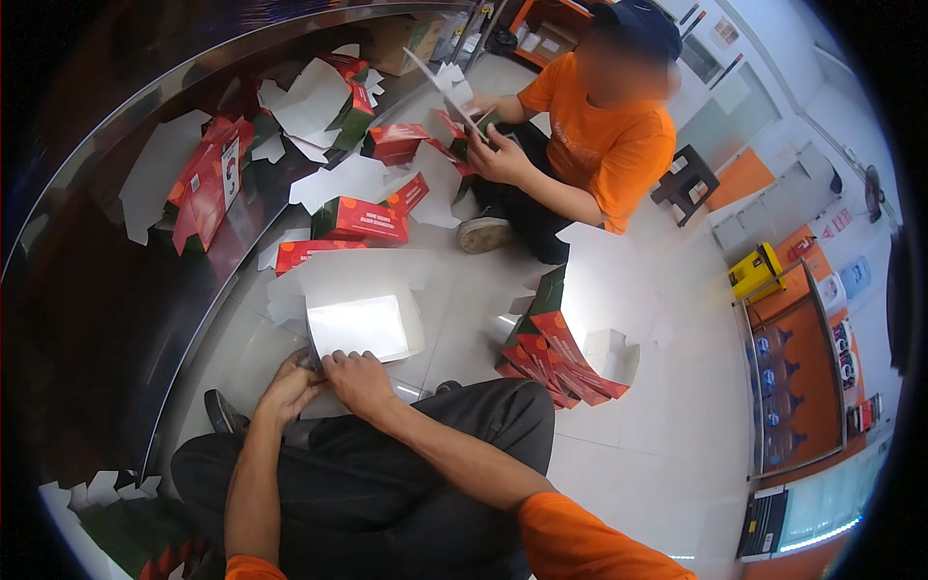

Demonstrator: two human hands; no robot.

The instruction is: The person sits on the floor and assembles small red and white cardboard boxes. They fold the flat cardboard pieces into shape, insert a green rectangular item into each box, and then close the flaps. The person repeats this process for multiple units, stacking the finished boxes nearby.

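Note:
A part-folded cardboard box (360, 327) with a white inside stands in front of my crossed legs, its wide lid flap spread out on the far side. Both hands work at its near left corner. My left hand (288, 390) is closed with the fingertips pinched at that corner. Right beside it, my right hand (358, 381) curls its fingers over the near wall and grips it. The fingers hide the corner itself, so its folds cannot be made out. Just beyond lie red and green boxes (360, 220) with white flaps standing up.
To the right on the tiled floor leans a stack of nested red boxes (556, 358). More boxes (208, 179) lie on a dark shiny surface at the left. A co-worker in an orange shirt (604, 135) sits opposite, holding a carton (454, 97). Another green carton (135, 532) is at the lower left.

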